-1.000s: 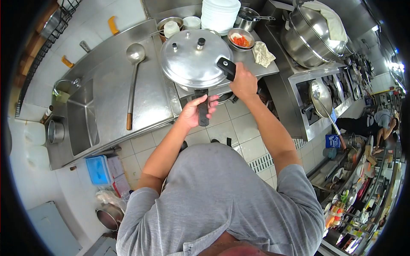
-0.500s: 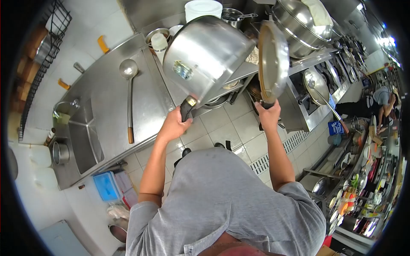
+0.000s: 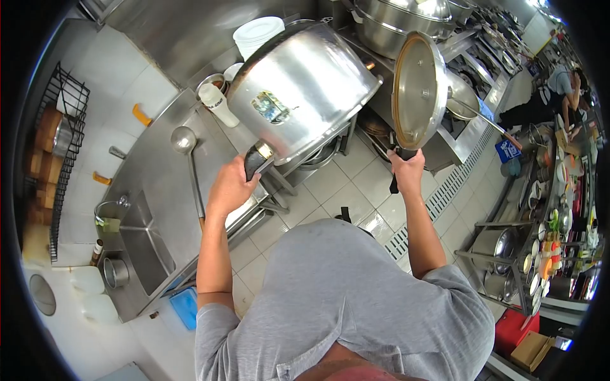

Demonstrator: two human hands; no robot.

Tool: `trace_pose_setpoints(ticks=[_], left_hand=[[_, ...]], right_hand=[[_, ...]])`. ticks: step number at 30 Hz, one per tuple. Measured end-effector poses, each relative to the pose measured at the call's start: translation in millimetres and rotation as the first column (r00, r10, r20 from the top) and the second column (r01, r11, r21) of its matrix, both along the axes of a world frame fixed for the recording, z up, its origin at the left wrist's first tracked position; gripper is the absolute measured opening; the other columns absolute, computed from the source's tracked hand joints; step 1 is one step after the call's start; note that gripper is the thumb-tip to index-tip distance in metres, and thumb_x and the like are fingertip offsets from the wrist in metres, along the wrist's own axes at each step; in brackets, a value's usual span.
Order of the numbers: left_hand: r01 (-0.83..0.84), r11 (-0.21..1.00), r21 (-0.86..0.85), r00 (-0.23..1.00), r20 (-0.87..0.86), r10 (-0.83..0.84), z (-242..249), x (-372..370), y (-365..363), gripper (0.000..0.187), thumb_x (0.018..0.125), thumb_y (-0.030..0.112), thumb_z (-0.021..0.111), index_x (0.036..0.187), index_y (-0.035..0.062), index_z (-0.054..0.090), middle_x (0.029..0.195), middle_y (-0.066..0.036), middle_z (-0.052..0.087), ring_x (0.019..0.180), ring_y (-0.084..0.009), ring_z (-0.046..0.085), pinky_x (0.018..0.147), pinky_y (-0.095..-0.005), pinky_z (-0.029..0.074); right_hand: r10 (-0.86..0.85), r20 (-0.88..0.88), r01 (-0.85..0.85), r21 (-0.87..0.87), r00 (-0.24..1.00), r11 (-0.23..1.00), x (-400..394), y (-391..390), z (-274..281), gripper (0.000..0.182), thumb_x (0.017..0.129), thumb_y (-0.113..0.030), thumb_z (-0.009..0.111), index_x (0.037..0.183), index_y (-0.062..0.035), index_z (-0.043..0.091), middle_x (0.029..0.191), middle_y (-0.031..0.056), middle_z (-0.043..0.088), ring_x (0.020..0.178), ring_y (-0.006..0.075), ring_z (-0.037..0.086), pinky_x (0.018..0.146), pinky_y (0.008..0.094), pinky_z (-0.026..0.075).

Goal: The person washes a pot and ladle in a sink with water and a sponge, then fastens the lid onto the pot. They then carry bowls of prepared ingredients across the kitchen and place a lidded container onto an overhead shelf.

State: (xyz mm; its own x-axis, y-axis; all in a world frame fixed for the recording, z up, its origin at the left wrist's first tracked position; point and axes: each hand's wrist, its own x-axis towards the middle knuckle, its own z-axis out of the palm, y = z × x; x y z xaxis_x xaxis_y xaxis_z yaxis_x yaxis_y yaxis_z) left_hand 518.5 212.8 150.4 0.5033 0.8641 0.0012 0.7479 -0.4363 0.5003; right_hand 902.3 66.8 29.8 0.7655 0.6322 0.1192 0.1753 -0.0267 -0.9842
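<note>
My left hand (image 3: 233, 185) is closed round the black handle of a large steel pressure cooker pot (image 3: 305, 89). The pot is tilted on its side, its opening turned to the lower right, with a worn sticker on its wall. In my right hand (image 3: 408, 170) is the black handle of the round pot lid (image 3: 419, 92), held upright with its inner side and brown seal ring showing. Pot and lid are apart, the lid to the right of the pot's rim. What is inside the pot cannot be seen.
A ladle (image 3: 185, 141) lies on the steel counter (image 3: 162, 171) beside a sink (image 3: 147, 238). White plates (image 3: 257, 32) and a white bottle (image 3: 218, 105) stand behind the pot. Stoves and a wok (image 3: 460, 98) are at right. Another person (image 3: 560, 82) bends over farther off.
The pot and my left hand have moved left in view. The lid has turned to show more of its inner face. The room has shifted with the head.
</note>
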Motion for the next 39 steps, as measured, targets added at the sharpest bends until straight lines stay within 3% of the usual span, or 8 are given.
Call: trace_pose_setpoints(ticks=[7,10,13,17,20,23,28,39], left_hand=[[-0.015,0.991,-0.133,0.986,0.165,0.037,-14.6,-2.3,0.2,0.033,0.08,0.013,0.075,0.101,-0.0046,0.058,0.072,-0.021,0.061,0.068,-0.0364,0.06,0.068,-0.0406,0.049],[-0.04,0.989,-0.14,0.984,0.167,0.063,-23.6,-7.9,2.3,0.033,0.08,0.013,0.075,0.102,-0.0043,0.056,0.07,-0.01,0.05,0.065,-0.0217,0.047,0.066,-0.0348,0.045],[-0.036,0.994,-0.106,0.988,0.146,0.051,-22.9,-9.7,2.5,0.034,0.08,0.013,0.075,0.101,-0.0069,0.058,0.073,-0.02,0.061,0.069,-0.0322,0.061,0.068,-0.0399,0.049],[0.039,0.963,-0.268,0.972,0.232,0.026,-40.4,-10.3,4.5,0.035,0.082,0.013,0.075,0.108,-0.0038,0.059,0.069,-0.009,0.057,0.061,-0.0206,0.058,0.059,-0.0372,0.047],[0.19,0.61,-0.769,0.876,0.413,0.248,-63.6,-6.7,4.3,0.035,0.085,0.011,0.073,0.114,0.0004,0.058,0.068,-0.002,0.053,0.05,-0.0107,0.049,0.046,-0.0311,0.039],[0.329,0.41,-0.851,0.763,0.495,0.415,-83.6,5.4,-1.4,0.034,0.088,0.007,0.069,0.119,0.0007,0.057,0.065,0.003,0.047,0.045,-0.0061,0.041,0.041,-0.0263,0.033],[0.508,0.189,-0.84,0.592,0.5,0.632,-131.2,19.6,4.6,0.046,0.09,0.009,0.067,0.132,-0.0044,0.051,0.062,0.004,0.044,0.046,-0.0053,0.04,0.041,-0.0251,0.033],[0.808,0.106,-0.58,0.261,0.513,0.818,-165.3,38.2,19.5,0.051,0.094,0.01,0.063,0.14,-0.0035,0.045,0.067,0.006,0.047,0.05,-0.0034,0.042,0.044,-0.0228,0.035]], right_hand=[[0.007,0.017,-0.007,-0.016,1.0,1.0,3.1,-5.7,5.2,0.032,0.076,-0.007,0.08,0.098,-0.0002,0.058,0.082,0.0034,0.064,0.073,0.0114,0.058,0.071,0.0279,0.049],[0.022,0.015,-0.022,-0.005,1.0,1.0,2.0,-2.1,9.2,0.034,0.075,-0.008,0.081,0.099,-0.0002,0.058,0.082,0.0036,0.065,0.074,0.0116,0.058,0.071,0.0282,0.049],[0.049,0.039,-0.049,-0.019,0.998,0.999,-1.0,4.0,12.8,0.038,0.075,-0.009,0.082,0.102,-0.0002,0.057,0.083,0.0042,0.065,0.074,0.0125,0.059,0.072,0.0286,0.05],[0.128,0.243,-0.107,-0.1,0.962,0.989,-14.5,10.9,37.1,0.045,0.073,-0.011,0.083,0.107,0.0006,0.056,0.086,0.0074,0.066,0.075,0.0172,0.062,0.074,0.0307,0.051],[0.198,0.409,-0.155,-0.137,0.891,0.978,-18.3,21.7,44.3,0.055,0.073,-0.016,0.085,0.113,0.0033,0.053,0.091,0.0151,0.068,0.081,0.0262,0.066,0.078,0.036,0.052],[0.298,0.486,-0.197,-0.249,0.821,0.948,-34.2,41.3,61.5,0.063,0.072,-0.019,0.086,0.118,0.0046,0.049,0.096,0.0232,0.068,0.088,0.037,0.068,0.08,0.0424,0.053],[0.487,0.57,-0.258,-0.437,0.661,0.862,-51.4,87.4,72.0,0.065,0.073,-0.017,0.084,0.12,0.0038,0.044,0.099,0.0283,0.066,0.096,0.0466,0.065,0.081,0.0492,0.053],[0.677,0.55,-0.314,-0.613,0.49,0.725,-113.7,145.9,53.9,0.051,0.076,-0.014,0.08,0.106,0.0029,0.042,0.096,0.0303,0.064,0.094,0.0471,0.065,0.081,0.0506,0.055]])
